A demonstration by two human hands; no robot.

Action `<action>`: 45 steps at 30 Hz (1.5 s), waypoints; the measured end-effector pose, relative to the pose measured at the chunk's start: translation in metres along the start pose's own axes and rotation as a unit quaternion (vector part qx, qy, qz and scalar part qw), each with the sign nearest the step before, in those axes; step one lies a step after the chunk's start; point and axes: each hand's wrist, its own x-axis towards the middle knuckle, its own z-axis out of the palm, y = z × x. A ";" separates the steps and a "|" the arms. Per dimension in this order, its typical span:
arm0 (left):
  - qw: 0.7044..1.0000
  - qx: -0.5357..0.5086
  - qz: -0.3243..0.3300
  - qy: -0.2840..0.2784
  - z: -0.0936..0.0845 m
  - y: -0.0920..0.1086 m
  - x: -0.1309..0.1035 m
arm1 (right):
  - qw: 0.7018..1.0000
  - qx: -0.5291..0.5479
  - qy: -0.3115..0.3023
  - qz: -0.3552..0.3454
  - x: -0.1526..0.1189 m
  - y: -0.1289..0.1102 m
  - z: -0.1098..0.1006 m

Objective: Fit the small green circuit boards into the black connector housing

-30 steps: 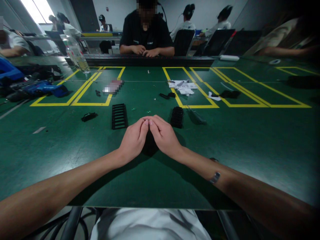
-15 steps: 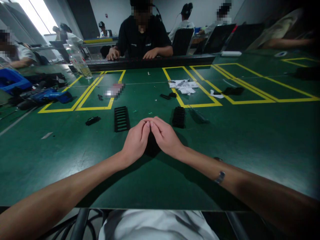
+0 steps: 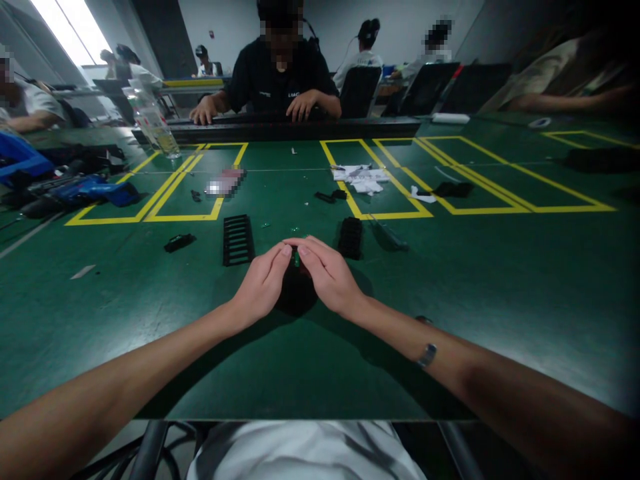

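Observation:
My left hand (image 3: 263, 280) and my right hand (image 3: 330, 273) are cupped together above the middle of the green table, fingertips meeting at the top. Fingers on both hands are closed and bent inward, so what they enclose is mostly hidden. A small bright green bit (image 3: 297, 259) shows in the gap between the thumbs; its kind is unclear. Left of the hands lies a black slotted rack (image 3: 238, 240), and on the right a similar narrower black rack (image 3: 350, 238). Small shiny green pieces (image 3: 295, 229) rest just beyond the fingertips.
A black part (image 3: 180, 242) lies farther left, and a clear bag-like item (image 3: 390, 235) is on the right. White crumpled paper (image 3: 361, 177), a plastic bottle (image 3: 155, 120) and blue tools (image 3: 90, 191) are farther back. Another person (image 3: 280, 80) sits across the table.
My thumbs have parted slightly, and a green bit now shows between them. The view has shifted a little. The person opposite has moved their hands.

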 end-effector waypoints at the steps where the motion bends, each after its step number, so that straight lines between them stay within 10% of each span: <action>1: 1.000 -0.003 0.000 -0.002 -0.001 0.000 0.000 | 1.000 0.003 0.000 0.002 0.000 0.000 0.000; 20: 0.994 0.012 0.017 -0.109 -0.016 -0.010 0.003 | 1.000 0.023 -0.009 0.015 -0.001 0.003 -0.002; 45: 0.994 0.001 0.019 -0.112 -0.018 -0.010 0.004 | 0.998 0.037 -0.011 0.041 -0.003 0.005 -0.001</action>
